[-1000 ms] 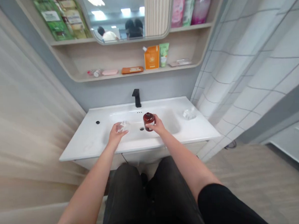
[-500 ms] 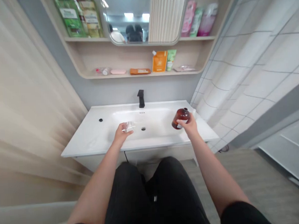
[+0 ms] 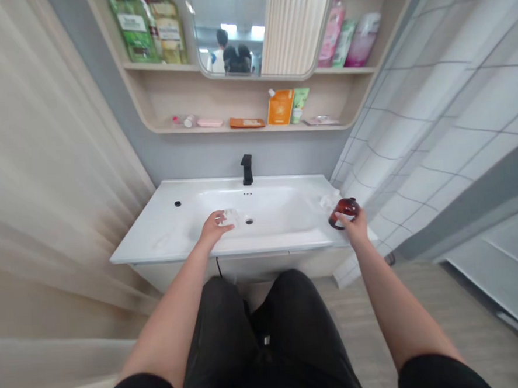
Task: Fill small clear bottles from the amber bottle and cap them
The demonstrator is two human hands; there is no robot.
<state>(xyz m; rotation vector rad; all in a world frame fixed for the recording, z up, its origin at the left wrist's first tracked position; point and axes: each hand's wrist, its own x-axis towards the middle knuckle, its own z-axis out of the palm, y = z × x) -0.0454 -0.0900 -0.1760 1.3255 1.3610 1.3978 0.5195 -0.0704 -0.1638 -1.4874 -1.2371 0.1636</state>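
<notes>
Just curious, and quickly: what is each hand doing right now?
Left hand: closed, holding a clear object.
Right hand: closed, holding a brown bottle.

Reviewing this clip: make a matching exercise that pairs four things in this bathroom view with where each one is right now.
Things:
1. amber bottle
2. clear item
3. black faucet
4. orange pouch

Places:
A. on the lower wooden shelf
B. at the back of the white sink
C. in the right hand
D. in the left hand, by the drain

Pairs: 1-C, 2-D, 3-B, 4-A
</notes>
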